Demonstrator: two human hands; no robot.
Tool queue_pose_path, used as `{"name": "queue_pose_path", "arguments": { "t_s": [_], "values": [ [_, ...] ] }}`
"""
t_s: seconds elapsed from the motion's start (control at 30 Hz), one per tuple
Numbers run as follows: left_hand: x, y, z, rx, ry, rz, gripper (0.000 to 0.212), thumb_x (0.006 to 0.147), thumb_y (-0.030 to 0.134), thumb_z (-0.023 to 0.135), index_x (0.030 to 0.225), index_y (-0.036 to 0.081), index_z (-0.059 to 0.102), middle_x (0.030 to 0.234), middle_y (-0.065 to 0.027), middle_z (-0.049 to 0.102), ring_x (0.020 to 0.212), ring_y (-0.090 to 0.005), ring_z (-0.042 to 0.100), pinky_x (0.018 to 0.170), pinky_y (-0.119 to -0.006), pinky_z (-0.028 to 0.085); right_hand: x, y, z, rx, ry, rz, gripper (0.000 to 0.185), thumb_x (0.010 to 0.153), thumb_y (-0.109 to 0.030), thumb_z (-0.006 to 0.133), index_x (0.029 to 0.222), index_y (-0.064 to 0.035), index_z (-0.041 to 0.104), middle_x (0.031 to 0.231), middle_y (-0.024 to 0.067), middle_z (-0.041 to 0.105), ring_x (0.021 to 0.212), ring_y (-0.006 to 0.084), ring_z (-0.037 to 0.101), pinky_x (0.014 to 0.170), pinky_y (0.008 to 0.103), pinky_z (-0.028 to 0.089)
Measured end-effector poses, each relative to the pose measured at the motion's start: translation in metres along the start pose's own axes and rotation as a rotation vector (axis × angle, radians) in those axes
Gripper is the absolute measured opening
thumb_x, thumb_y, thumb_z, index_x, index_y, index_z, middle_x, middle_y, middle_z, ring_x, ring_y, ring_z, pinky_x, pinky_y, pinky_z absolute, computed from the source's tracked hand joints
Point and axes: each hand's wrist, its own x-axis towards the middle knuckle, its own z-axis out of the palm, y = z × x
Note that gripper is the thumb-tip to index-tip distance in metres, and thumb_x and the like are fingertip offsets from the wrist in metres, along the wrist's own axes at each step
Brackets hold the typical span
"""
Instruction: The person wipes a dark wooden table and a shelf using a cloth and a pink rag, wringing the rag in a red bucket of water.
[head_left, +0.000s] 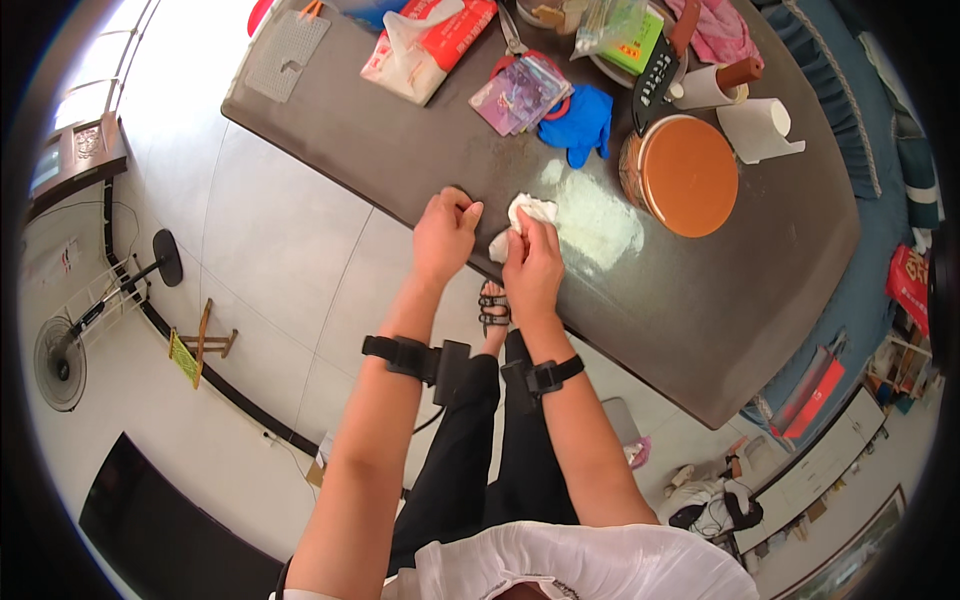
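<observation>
My right hand (534, 262) pinches a crumpled white tissue (534, 207) between thumb and fingers, low over the near edge of the dark table (660, 322). Part of the tissue hangs below the thumb. My left hand (445, 234) is beside it, over the same edge, with its fingers curled towards the thumb. A small dark patch shows at those fingertips; whether it is a held object or a shadow is unclear. Right of the tissue, a pale, glossy patch (596, 217) shows on the tabletop. Black straps with small boxes circle both forearms.
An orange-lidded tub (690, 176) stands to the right. Beyond lie a blue glove (579, 126), picture cards (521, 94), red-handled scissors (511, 34), a tissue pack (427, 49), a black-sheathed knife (657, 75) and a paper roll (757, 127). A person (712, 506) is at lower right.
</observation>
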Motion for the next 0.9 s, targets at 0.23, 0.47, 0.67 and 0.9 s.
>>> {"name": "queue_pose_path", "arguments": {
  "t_s": [0.23, 0.47, 0.67, 0.9],
  "values": [
    [-0.044, 0.035, -0.011, 0.176, 0.062, 0.424, 0.045, 0.07, 0.012, 0.083, 0.108, 0.01, 0.059, 0.102, -0.0064, 0.056, 0.085, -0.0234, 0.057, 0.074, -0.036, 0.044, 0.012, 0.002, -0.063, -0.133, -0.169, -0.049, 0.022, 0.087, -0.005, 0.065, 0.108, -0.0088, 0.066, 0.095, 0.0089, 0.062, 0.081, 0.0297, 0.064, 0.073, 0.0371, 0.053],
    [-0.044, 0.025, 0.02, 0.196, 0.192, 0.069, 0.021, 0.075, 0.019, 0.078, 0.084, 0.009, 0.062, 0.069, -0.0032, 0.059, 0.065, -0.0239, 0.059, 0.065, -0.036, 0.045, 0.029, -0.005, -0.036, -0.322, -0.299, -0.243, 0.042, 0.077, -0.007, 0.074, 0.114, -0.0054, 0.056, 0.113, 0.0111, 0.055, 0.105, 0.0336, 0.054, 0.087, 0.0416, 0.048],
    [-0.031, 0.02, 0.025, 0.102, 0.295, 0.062, 0.006, 0.08, 0.011, 0.071, 0.08, 0.008, 0.067, 0.074, -0.0075, 0.064, 0.065, -0.0268, 0.063, 0.061, -0.036, 0.049, 0.002, -0.008, -0.016, -0.336, -0.241, -0.293, 0.036, 0.079, -0.005, 0.068, 0.112, -0.0047, 0.056, 0.106, 0.0128, 0.054, 0.099, 0.0338, 0.054, 0.086, 0.0426, 0.048],
    [-0.073, 0.008, 0.009, -0.183, 0.06, -0.049, 0.009, 0.086, -0.002, 0.063, 0.093, 0.003, 0.065, 0.083, -0.01, 0.069, 0.074, -0.0222, 0.069, 0.067, -0.033, 0.053, -0.025, 0.003, -0.029, -0.331, -0.374, -0.335, 0.024, 0.08, -0.004, 0.062, 0.103, -0.0041, 0.059, 0.098, 0.0116, 0.056, 0.095, 0.0312, 0.057, 0.084, 0.0403, 0.05]
  ]
}}
